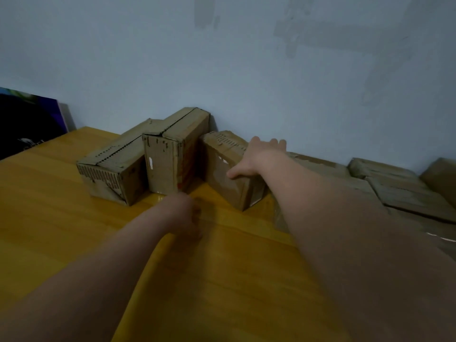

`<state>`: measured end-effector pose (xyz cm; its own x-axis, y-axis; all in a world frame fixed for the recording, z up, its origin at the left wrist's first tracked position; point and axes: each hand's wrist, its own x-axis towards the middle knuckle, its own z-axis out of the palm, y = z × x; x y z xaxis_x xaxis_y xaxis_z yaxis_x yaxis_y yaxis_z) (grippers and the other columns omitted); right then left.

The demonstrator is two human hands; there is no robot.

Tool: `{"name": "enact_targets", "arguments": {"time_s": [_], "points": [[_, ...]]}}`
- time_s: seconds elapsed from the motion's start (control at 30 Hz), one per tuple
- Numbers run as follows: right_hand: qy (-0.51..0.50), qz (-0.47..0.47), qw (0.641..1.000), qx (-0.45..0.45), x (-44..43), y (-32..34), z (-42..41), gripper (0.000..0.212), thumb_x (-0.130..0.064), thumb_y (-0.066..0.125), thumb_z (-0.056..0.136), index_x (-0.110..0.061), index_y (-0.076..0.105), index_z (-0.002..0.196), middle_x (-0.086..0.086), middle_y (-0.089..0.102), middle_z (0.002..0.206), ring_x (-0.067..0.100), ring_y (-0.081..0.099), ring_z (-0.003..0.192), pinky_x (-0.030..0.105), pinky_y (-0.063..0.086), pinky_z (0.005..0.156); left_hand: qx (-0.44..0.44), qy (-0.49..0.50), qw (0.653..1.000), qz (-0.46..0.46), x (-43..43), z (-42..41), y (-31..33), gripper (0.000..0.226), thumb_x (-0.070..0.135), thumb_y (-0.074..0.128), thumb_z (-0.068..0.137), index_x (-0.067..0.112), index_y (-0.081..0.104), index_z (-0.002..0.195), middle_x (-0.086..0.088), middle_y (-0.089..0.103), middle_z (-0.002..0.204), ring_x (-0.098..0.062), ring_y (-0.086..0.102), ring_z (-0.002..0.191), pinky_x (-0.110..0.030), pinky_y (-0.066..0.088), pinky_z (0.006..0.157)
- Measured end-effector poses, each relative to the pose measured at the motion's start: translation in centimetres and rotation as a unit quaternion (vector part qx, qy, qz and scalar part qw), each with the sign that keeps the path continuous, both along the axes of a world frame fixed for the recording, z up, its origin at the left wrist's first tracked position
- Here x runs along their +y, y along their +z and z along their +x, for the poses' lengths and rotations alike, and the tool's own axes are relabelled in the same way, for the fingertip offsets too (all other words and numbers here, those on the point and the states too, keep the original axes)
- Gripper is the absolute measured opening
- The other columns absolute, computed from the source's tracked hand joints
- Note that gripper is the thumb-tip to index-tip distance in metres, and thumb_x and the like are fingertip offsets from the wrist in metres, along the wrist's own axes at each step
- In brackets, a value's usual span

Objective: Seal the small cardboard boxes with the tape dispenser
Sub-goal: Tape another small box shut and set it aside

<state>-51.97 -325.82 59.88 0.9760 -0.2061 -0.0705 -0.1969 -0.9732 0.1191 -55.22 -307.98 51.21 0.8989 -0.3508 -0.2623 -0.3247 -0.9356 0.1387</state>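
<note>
Reaches forward with both bare arms over a yellow wooden table [74, 230]. Clasps the right box [229, 186] at about 1 o'clock with the right hand [256, 156]: palm laid across the top, fingers [274, 142] spread wide and bent over the far edge, thumb [234, 173] stretched along the face turned toward 9 o'clock.

Holds the left hand [183, 213] low at centre, close to the table and just at 6 o'clock of the middle box [167, 164]. Blurred there, fingers seemingly curled under; cannot tell whether clenched on nothing or closed around something.

Faces three small cardboard boxes in a row near the pale blue wall [222, 58], from 11 to 1 o'clock. Shows the left box [111, 174] lying low, with a perforated seam along its top. Shows the middle box standing taller and touching the left one, top flaps meeting along a dark slit. Shows the right box just beside it, turned at an angle, with a narrow gap between.

Includes a heap of flattened cardboard [404, 193] at 3 o'clock, along the wall and under the right forearm, and a dark printed board [27, 122] leaning on the wall at 9 o'clock.
</note>
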Motion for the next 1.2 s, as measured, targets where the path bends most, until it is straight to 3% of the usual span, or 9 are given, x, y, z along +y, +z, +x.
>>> {"name": "enact_targets", "arguments": {"time_s": [0.2, 0.33, 0.43, 0.5, 0.67, 0.8, 0.9, 1.03, 1.2], "points": [[-0.001, -0.018, 1.0, 0.022, 2.3, -0.3, -5.0, 0.098, -0.072, 0.059, 0.071, -0.012, 0.029, 0.142, 0.013, 0.055, 0.129, 0.037, 0.045, 0.127, 0.056, 0.005, 0.113, -0.071, 0.127, 0.976, -0.165, 0.3, -2.4, -1.2, 0.063, 0.033, 0.075, 0.078, 0.019, 0.047, 0.132, -0.005, 0.044, 0.131, -0.021, 0.047, 0.117, -0.03, 0.044, 0.095], [0.015, -0.014, 1.0, 0.022, 2.8, -0.4, -9.0, 0.097, -0.073, 0.06, 0.068, -0.012, 0.031, 0.138, 0.011, 0.056, 0.123, 0.034, 0.049, 0.12, 0.055, 0.013, 0.113, -0.136, 0.278, 0.888, -0.34, 1.4, -4.4, -0.5, 0.043, 0.008, 0.06, 0.087, 0.014, 0.052, 0.128, -0.012, 0.049, 0.129, -0.026, 0.054, 0.107, -0.038, 0.052, 0.086], [0.032, 0.005, 0.999, 0.022, 2.9, -0.4, -12.3, 0.103, -0.073, 0.063, 0.066, -0.012, 0.027, 0.142, 0.014, 0.051, 0.133, 0.036, 0.041, 0.129, 0.057, 0.011, 0.115, -0.168, 0.284, 0.826, -0.457, 2.1, -6.4, 1.4, 0.038, 0.012, 0.049, 0.094, 0.011, 0.05, 0.131, -0.011, 0.052, 0.131, -0.026, 0.053, 0.111, -0.039, 0.049, 0.087], [0.043, 0.019, 0.999, 0.022, 2.9, -0.4, -14.8, 0.105, -0.072, 0.066, 0.066, -0.012, 0.025, 0.143, 0.016, 0.045, 0.139, 0.037, 0.034, 0.134, 0.058, 0.007, 0.116, -0.165, 0.254, 0.813, -0.497, 2.3, -8.1, 3.0, 0.038, 0.02, 0.05, 0.095, 0.015, 0.051, 0.132, -0.008, 0.052, 0.131, -0.025, 0.049, 0.118, -0.042, 0.045, 0.096], [0.081, 0.082, 0.993, 0.023, 2.3, -0.5, -21.1, 0.101, -0.066, 0.069, 0.069, -0.018, 0.022, 0.145, 0.01, 0.037, 0.144, 0.033, 0.028, 0.136, 0.056, 0.01, 0.116, -0.199, 0.105, 0.885, -0.407, 2.3, -13.0, 5.2, 0.041, 0.032, 0.056, 0.093, 0.023, 0.054, 0.133, -0.001, 0.045, 0.141, -0.018, 0.038, 0.132, -0.038, 0.032, 0.108], [0.121, 0.141, 0.982, 0.023, 1.4, -1.1, -25.5, 0.104, -0.058, 0.071, 0.073, -0.027, 0.011, 0.151, -0.001, 0.02, 0.155, 0.024, 0.016, 0.142, 0.053, 0.007, 0.118, -0.152, 0.049, 0.924, -0.346, 2.1, -17.0, 5.3, 0.033, 0.029, 0.058, 0.092, 0.028, 0.062, 0.125, 0.003, 0.046, 0.143, -0.015, 0.041, 0.131, -0.039, 0.037, 0.107], [0.142, 0.166, 0.976, 0.028, 0.4, -1.6, -28.4, 0.105, -0.053, 0.071, 0.077, -0.029, 0.002, 0.153, -0.008, 0.005, 0.159, 0.019, 0.002, 0.146, 0.052, 0.001, 0.119, -0.155, 0.047, 0.931, -0.329, 2.0, -20.0, 4.8, 0.03, 0.032, 0.056, 0.092, 0.031, 0.064, 0.122, 0.006, 0.046, 0.143, -0.014, 0.042, 0.129, -0.037, 0.038, 0.105], [0.16, 0.191, 0.968, 0.032, -0.6, -2.2, -31.9, 0.099, -0.048, 0.069, 0.082, -0.041, -0.002, 0.151, -0.009, -0.012, 0.16, 0.019, -0.013, 0.146, 0.05, 0.0, 0.119, -0.17, 0.021, 0.931, -0.321, 1.8, -23.6, 4.2, 0.029, 0.035, 0.055, 0.092, 0.037, 0.064, 0.119, 0.005, 0.047, 0.142, -0.018, 0.041, 0.132, -0.046, 0.038, 0.104], [0.161, 0.237, 0.958, -0.014, -1.9, -3.0, -36.6, 0.087, -0.052, 0.066, 0.082, -0.061, 0.0, 0.138, -0.013, -0.014, 0.159, 0.018, -0.017, 0.145, 0.049, 0.0, 0.117, -0.151, -0.054, 0.939, -0.305, 0.8, -27.6, 3.8, 0.033, 0.04, 0.046, 0.094, 0.048, 0.051, 0.125, 0.007, 0.035, 0.15, -0.022, 0.031, 0.135, -0.037, 0.028, 0.108]]}}
